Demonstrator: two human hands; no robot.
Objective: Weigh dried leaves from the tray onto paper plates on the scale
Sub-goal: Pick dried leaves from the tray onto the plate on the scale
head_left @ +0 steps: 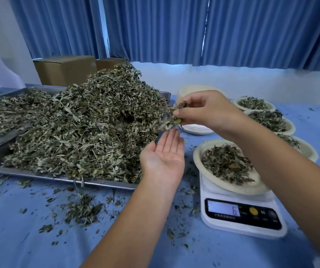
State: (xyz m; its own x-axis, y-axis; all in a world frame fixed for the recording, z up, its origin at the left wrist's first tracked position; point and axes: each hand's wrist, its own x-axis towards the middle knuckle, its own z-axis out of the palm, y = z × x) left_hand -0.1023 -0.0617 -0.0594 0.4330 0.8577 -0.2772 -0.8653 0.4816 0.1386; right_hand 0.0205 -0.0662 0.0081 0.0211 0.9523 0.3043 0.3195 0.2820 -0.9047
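Portioning: right hand [199,111] grip clamped on a dried-leaf tuft [171,118]; left hand [164,155] grip apart, palm up. Risk: brittle fragments could fall past the paper plate [196,157] onto the desk [20,238].

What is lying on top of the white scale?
A paper plate holding a small heap of dried leaves sits on the scale. The plate covers the weighing platform, so that cannot be seen; the right forearm hides the plate's right edge.
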